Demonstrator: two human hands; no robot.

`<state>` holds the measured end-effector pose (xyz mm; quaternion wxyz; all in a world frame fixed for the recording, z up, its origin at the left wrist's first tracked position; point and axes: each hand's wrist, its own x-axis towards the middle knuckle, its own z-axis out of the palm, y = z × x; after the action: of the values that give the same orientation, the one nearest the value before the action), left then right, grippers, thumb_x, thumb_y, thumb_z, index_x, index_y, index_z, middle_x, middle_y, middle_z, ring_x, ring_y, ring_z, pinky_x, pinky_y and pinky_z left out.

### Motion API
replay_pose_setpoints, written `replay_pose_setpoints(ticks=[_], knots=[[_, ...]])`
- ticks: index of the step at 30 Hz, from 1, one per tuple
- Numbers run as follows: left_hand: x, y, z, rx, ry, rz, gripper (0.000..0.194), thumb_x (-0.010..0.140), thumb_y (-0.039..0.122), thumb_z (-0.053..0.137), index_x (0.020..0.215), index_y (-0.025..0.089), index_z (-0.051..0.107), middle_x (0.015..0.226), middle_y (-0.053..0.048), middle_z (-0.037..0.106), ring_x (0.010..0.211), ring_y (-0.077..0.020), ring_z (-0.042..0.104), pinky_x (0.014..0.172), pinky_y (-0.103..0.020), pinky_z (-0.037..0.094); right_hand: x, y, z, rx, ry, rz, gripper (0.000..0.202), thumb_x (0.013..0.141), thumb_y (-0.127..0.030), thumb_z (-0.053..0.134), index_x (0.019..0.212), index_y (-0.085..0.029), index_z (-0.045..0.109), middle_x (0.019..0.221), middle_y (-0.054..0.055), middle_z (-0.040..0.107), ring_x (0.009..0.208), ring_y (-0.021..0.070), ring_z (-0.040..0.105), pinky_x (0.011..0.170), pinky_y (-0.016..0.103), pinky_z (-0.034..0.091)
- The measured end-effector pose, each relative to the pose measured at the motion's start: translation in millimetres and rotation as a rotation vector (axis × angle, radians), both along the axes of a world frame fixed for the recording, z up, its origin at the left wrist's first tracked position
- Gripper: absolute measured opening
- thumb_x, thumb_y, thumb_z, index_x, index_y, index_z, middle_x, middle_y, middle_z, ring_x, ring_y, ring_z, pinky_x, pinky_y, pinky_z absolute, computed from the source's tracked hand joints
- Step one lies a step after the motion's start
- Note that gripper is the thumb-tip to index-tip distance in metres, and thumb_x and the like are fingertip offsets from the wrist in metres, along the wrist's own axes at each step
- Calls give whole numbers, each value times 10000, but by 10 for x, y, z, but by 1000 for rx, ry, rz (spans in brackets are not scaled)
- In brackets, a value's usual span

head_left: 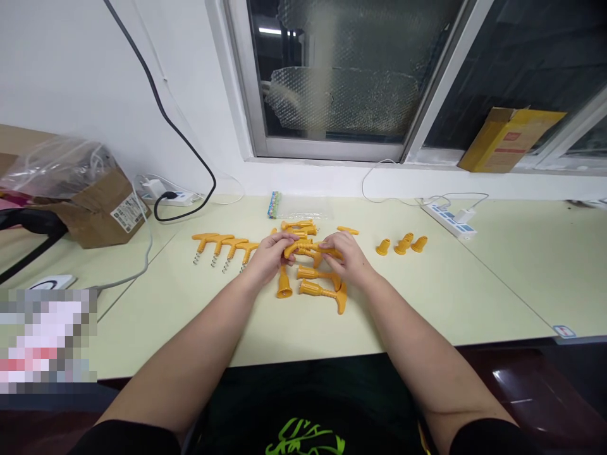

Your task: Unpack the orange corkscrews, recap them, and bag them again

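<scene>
Both hands meet over the middle of the table around yellow plastic parts. My left hand (271, 256) is closed on the curved end of a yellow piece (303, 245). Against its other end, my right hand (348, 256) closes on a yellow handle, partly hidden by the fingers. Below them lie two yellow corkscrews (322, 289) with sleeves on, and a flared yellow piece (284, 284) stands beside them. To the left is a row of T-handled corkscrews (220, 243) with bare metal spirals. Several short yellow sleeves (403, 245) stand on the right.
A clear plastic bag (306, 207) lies behind the parts. Power strips (448, 220) (177, 199) sit near the wall, with cables. An open cardboard box (102, 208) is at the left. A yellow carton (512, 139) leans on the window sill.
</scene>
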<state>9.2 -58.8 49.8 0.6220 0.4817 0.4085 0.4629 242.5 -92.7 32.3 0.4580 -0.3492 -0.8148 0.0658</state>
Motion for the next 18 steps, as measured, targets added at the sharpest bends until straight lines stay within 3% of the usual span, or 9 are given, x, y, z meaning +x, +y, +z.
replay_pose_setpoints(ticks=[3, 6, 9, 14, 18], knots=[[-52, 28, 87, -256, -72, -8, 154, 832, 173, 689, 972, 127, 731, 711, -36, 679, 521, -63, 582, 484, -140, 485, 1, -6, 17, 110, -115, -99, 76, 972, -202, 631, 1007, -256, 673, 1097, 80, 734, 1051, 275, 612, 996, 501, 458], [-145, 51, 155, -408, -164, -100, 181, 885, 210, 664, 1007, 104, 747, 692, -43, 661, 575, -71, 623, 536, -124, 530, 4, -28, 28, 122, -81, -133, 72, 958, -202, 641, 980, -262, 675, 1075, 78, 736, 1039, 275, 620, 970, 487, 483], [-243, 71, 153, -329, -188, -198, 160, 850, 225, 731, 971, 121, 743, 746, -43, 683, 630, -91, 653, 592, -162, 568, 20, -51, 27, 32, 64, -92, 60, 949, -251, 654, 1010, -252, 656, 1005, 72, 733, 966, 261, 672, 885, 448, 536], [-265, 70, 58, -118, 27, -222, 240, 730, 256, 889, 815, 150, 691, 643, 41, 570, 503, -50, 502, 489, -169, 457, 27, -47, 0, -144, 151, -44, 138, 929, -336, 690, 1018, -246, 636, 998, 56, 742, 925, 249, 705, 817, 413, 558], [-172, 48, 46, -171, 22, -128, 199, 797, 281, 827, 828, 144, 687, 758, -10, 629, 665, -109, 621, 610, -218, 552, -10, -29, 1, 17, -33, -39, 49, 920, -211, 638, 957, -242, 635, 1010, 64, 728, 974, 257, 652, 904, 453, 511]])
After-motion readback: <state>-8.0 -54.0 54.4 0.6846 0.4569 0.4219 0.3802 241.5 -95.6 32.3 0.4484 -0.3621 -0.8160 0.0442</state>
